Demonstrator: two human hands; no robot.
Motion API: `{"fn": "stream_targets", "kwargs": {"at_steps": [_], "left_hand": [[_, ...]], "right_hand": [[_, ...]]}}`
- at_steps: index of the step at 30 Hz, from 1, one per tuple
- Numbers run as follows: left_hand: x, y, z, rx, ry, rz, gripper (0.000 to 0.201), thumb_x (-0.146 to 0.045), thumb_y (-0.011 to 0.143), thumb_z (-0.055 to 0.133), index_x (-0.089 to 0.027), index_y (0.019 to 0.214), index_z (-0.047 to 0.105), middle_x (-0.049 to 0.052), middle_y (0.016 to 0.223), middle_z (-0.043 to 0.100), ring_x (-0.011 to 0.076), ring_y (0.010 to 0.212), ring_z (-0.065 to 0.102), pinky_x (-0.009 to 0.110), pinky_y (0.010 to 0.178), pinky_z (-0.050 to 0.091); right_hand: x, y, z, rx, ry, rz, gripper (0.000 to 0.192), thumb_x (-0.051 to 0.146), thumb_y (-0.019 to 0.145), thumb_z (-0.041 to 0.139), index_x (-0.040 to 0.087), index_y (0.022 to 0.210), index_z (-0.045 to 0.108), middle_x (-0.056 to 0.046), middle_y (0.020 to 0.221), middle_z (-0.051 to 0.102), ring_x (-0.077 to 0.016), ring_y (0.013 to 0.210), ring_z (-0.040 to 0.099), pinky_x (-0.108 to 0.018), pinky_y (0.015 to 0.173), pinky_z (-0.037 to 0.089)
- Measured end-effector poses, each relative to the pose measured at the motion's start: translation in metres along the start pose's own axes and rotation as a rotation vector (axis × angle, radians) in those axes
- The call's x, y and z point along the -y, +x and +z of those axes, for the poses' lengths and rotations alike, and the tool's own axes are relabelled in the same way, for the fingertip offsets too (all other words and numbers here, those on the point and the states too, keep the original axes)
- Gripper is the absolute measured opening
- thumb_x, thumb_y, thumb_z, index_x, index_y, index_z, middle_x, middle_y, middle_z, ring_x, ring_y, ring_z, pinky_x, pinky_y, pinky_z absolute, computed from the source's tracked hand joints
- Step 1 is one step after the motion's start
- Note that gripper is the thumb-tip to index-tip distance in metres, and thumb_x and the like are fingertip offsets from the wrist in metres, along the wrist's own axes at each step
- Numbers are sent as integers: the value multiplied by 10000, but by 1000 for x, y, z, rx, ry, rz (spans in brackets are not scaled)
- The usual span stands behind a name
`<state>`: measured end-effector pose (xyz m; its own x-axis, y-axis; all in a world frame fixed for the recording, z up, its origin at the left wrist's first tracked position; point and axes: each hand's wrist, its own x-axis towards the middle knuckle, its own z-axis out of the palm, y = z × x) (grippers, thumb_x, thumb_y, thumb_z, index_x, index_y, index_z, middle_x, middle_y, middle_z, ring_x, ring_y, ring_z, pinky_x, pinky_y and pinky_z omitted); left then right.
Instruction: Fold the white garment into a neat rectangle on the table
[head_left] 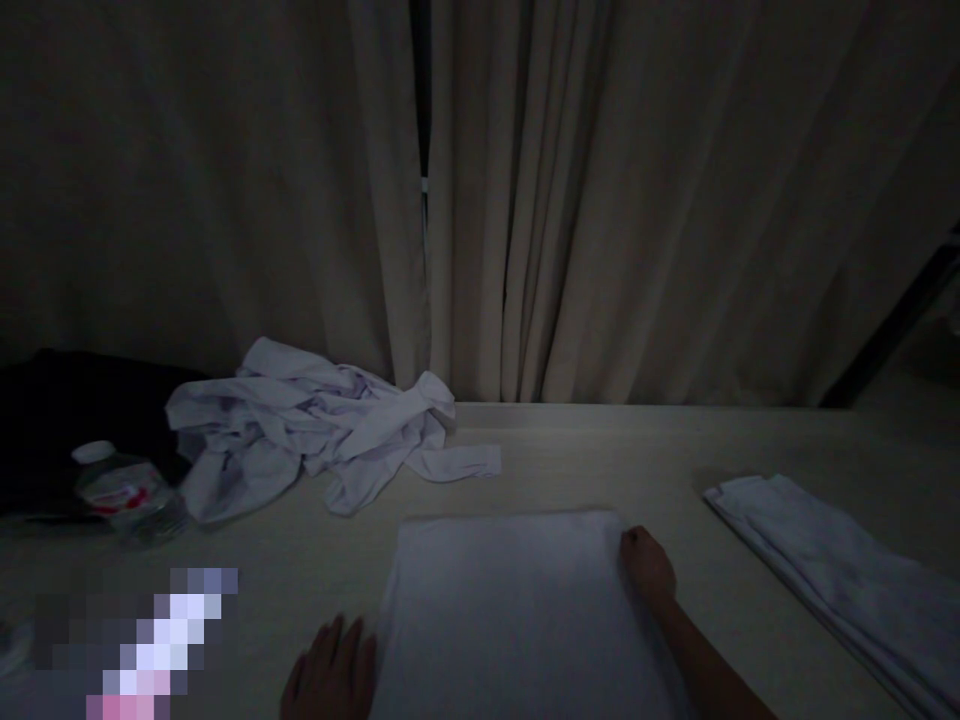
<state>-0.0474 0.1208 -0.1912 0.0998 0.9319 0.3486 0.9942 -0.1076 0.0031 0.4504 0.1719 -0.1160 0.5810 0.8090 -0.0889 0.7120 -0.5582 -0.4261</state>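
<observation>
A neatly folded white cloth point(510, 610) lies flat on the pale table in front of me, its lower part cut off by the bottom of the view. Along its left edge rests my left hand point(330, 668), palm down with the fingers stretched out and holding nothing. My right hand point(649, 567) is closed at the cloth's far right corner, fingers curled against the edge. What lies inside those curled fingers is mostly hidden, but the cloth's edge runs into them.
A crumpled white garment point(315, 430) lies at the back left, beside a clear plastic bottle point(131, 495) and a black item point(45, 410). Another folded white cloth point(847, 580) is on the right. Curtains point(480, 200) hang behind the table point(600, 465). A pixelated patch covers the lower left.
</observation>
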Motion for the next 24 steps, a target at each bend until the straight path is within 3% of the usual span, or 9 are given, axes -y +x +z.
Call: {"fn": "stream_targets", "kwargs": {"at_steps": [6,13,19,24], "left_hand": [[0,-2,0,46,218,127,431,-181,795,395,-270,1156,612,75,1302,575,342,1255,440,506,970,390],[-2,-1,0,26,238,119,429,-191,811,387,-259,1180,594,81,1310,568,339,1251,442,498,964,396],[-7,1,-4,55,202,42,401,-246,823,392,-250,1162,607,80,1293,582,309,1244,454,485,983,384],[-6,-1,-5,41,197,82,412,-194,812,393,-271,1156,608,64,1305,573,322,1261,431,493,984,375]], "right_hand": [[0,9,2,15,114,57,397,311,864,277,127,1042,581,-148,1058,670,-211,958,625,-299,796,457],[-4,12,9,80,161,77,396,302,878,283,98,1003,597,-162,1090,656,-203,974,622,-305,820,456],[-6,6,9,113,155,41,572,558,852,250,129,930,619,-171,999,685,-244,909,645,-323,772,463],[-7,5,10,107,120,18,447,471,860,301,152,900,612,-142,973,691,-225,908,643,-303,771,457]]}}
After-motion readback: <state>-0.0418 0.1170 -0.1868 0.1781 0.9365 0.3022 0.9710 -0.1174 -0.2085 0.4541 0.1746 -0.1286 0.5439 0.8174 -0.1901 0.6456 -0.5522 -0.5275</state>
